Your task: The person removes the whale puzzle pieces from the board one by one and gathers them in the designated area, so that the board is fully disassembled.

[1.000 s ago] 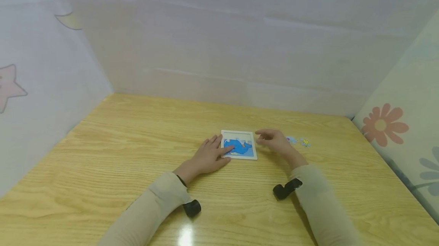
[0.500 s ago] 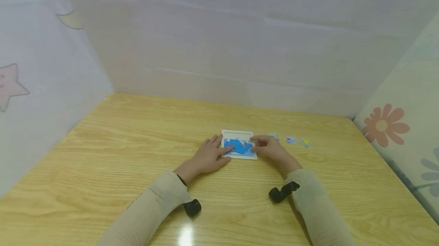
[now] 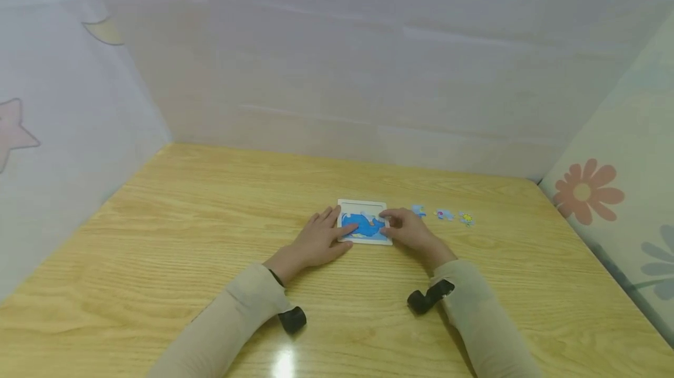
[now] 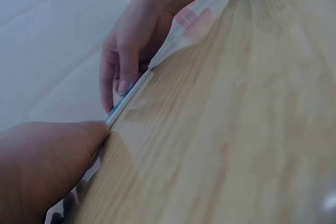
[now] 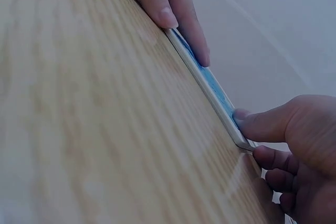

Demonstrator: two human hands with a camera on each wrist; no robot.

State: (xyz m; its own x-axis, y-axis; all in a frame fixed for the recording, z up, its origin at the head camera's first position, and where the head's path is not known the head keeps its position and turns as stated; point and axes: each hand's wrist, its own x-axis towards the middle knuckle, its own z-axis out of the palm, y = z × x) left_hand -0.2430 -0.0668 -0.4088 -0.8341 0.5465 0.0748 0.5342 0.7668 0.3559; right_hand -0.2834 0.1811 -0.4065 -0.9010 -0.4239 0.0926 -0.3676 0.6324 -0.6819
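**a piece being seated in the whale puzzle tray**

the step in hand looks like fitting a piece into the puzzle tray [image 3: 364, 202] — a small white-framed board with a blue whale picture, lying flat on the tabletop [image 3: 210, 237] between the two hands. the left hand [image 3: 318, 241] rests at the tray's left edge, fingers laid out straight, one fingertip on the blue picture, steadying it. the right hand [image 3: 408, 229] is at the tray's right edge with its fingers curled; in the right wrist view its thumb presses on the top of the tray's edge while the other fingers tuck under beside it. whether a piece is pinched there, i cannot tell — the fingers hide that spot.

by my reading the next move calls for a gentle downward press at the right edge while the left hand keeps the tray from sliding, then a reach to the loose pieces.

counted: one tray; three loose pieces in a row just beyond the right hand's far side — a blue piece [image 3: 418, 210], a pink-marked piece [image 3: 444, 214], and a yellow-flower piece [image 3: 466, 218], each apart from its neighbour; two hands, two wrist cameras.
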